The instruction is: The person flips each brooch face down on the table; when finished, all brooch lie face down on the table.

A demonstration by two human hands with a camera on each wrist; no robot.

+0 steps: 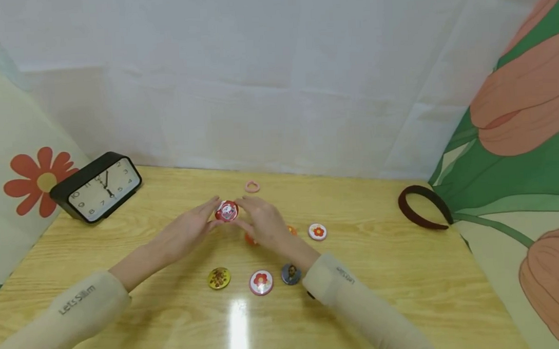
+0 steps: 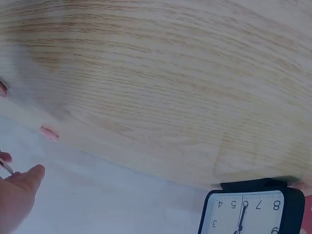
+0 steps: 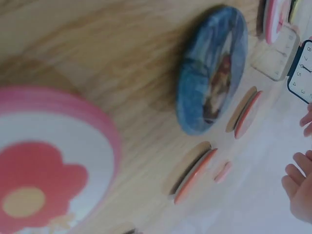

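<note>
A round red badge [image 1: 227,210] with a white figure on it is held up between both hands above the table. My left hand [image 1: 189,233] pinches its left edge between fingers and thumb, and my right hand [image 1: 264,222] grips the right edge the same way. Below the right forearm, two orange badges [image 1: 251,239] are partly covered. Nearer me lie a yellow badge [image 1: 219,278], a pink-rimmed flower badge [image 1: 261,282] and a blue portrait badge [image 1: 290,273]. Only fingers and the badge's edge show in the left wrist view.
Another flower badge [image 1: 317,231] lies right of the hands, and a small pink ring [image 1: 252,186] behind them. A black clock [image 1: 102,188] stands at the back left. A dark headband [image 1: 424,208] is at the right edge, against the printed cloth. White cloth [image 1: 276,92] hangs behind the table.
</note>
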